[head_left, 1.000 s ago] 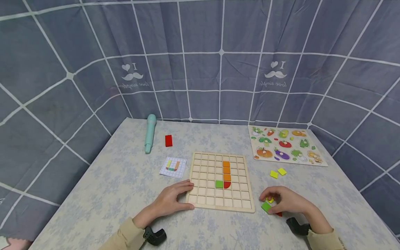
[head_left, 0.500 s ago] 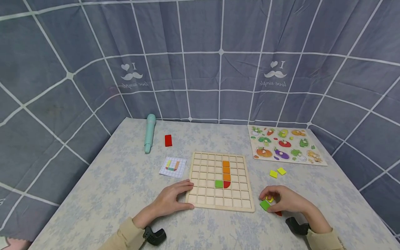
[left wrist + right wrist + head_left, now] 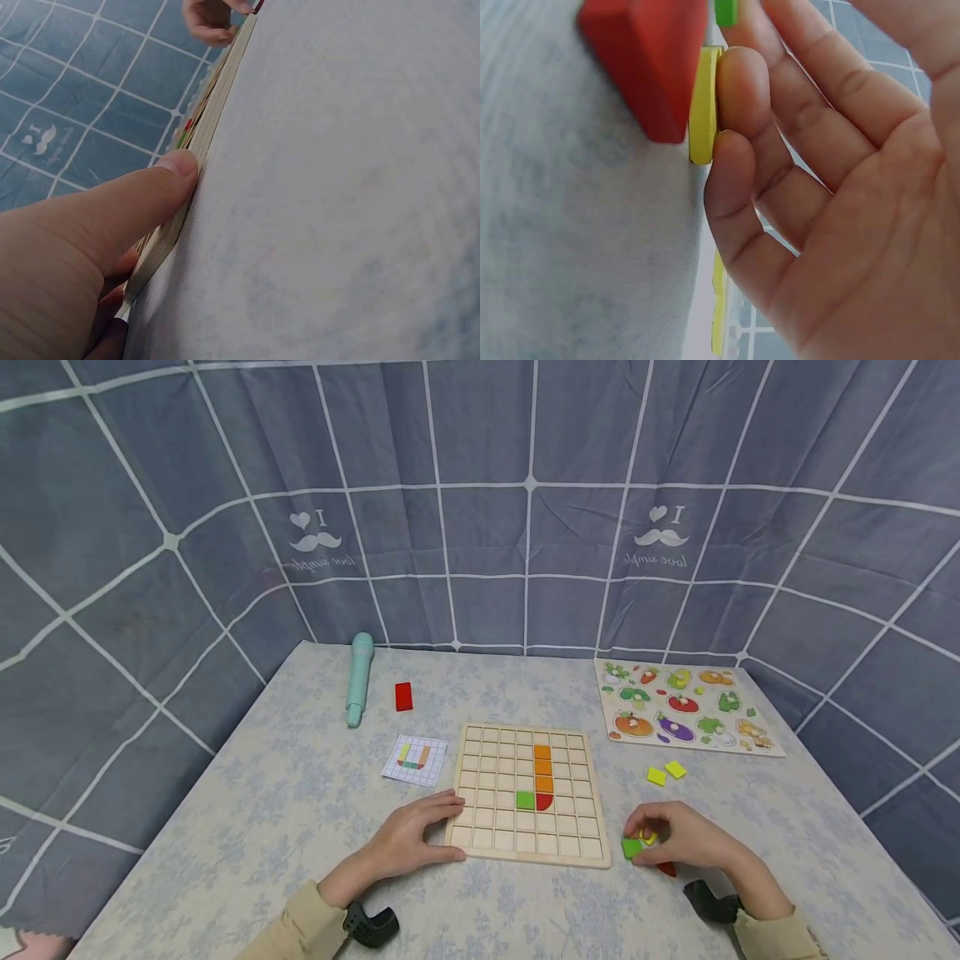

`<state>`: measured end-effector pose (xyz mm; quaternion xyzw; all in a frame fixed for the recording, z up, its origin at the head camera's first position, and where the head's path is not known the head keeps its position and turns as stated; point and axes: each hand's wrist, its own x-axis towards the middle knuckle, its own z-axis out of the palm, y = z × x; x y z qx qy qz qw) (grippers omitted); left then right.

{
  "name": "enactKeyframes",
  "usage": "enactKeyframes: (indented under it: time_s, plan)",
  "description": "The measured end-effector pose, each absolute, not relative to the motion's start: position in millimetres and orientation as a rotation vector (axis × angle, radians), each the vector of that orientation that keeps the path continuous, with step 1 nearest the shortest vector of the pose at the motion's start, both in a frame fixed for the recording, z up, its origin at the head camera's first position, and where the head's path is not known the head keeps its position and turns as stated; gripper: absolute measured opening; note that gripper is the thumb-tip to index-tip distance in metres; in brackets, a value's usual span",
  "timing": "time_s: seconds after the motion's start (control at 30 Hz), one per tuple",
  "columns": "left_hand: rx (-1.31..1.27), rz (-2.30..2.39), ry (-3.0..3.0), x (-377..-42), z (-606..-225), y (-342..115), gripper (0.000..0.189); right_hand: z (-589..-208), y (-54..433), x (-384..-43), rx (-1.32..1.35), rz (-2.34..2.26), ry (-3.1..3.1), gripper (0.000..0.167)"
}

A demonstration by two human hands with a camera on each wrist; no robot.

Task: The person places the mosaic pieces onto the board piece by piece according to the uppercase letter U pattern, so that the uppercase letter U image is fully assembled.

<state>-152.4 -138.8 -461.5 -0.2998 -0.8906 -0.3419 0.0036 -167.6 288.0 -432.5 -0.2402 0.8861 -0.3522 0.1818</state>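
Observation:
My left hand [image 3: 411, 837] holds the near left corner of a wooden grid board [image 3: 487, 839], thumb on the front edge and fingers along the left side. Three orange squares [image 3: 543, 767], a red quarter-round piece [image 3: 544, 802] and a green square [image 3: 525, 800] sit in its cells. Right of the board, my right hand [image 3: 686, 837] pinches another green square tile [image 3: 632, 848] between thumb and index finger. Its other fingertips touch a yellow piece [image 3: 703, 105] on the tabletop. Beside that lies a red piece [image 3: 649, 64], partly covered by the hand in the head view.
Two yellow squares [image 3: 666, 774] lie beyond my right hand. A vegetable puzzle board [image 3: 652, 693] is at the back right. Left of the grid board lie a pattern card [image 3: 415, 761], a red block [image 3: 403, 697] and a teal microphone-shaped object [image 3: 359, 681].
The green tile at my right fingertips has turned and shifted slightly left, and the thumb has moved left with it. My left hand and the board have stayed put.

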Motion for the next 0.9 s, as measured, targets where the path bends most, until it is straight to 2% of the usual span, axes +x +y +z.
enactKeyframes:
  time_s: [0.37, 0.67, 0.9]
  plan:
    - [-0.925, -1.069, -2.795, -152.2, -460.4, -137.9, 0.068, -416.9, 276.8, -180.7, -0.766, -1.013, 2.577, 0.025]
    - [-0.926, -1.075, -2.797, -152.9, -460.0, -138.0, 0.068, -394.4, 228.6, -197.8, -0.878, -1.011, 2.643, 0.023]
    - [-0.932, -1.072, -2.806, -153.5, -459.7, -138.8, 0.069, -393.2, 193.6, -211.9, -0.954, -1.065, 2.592, 0.021]
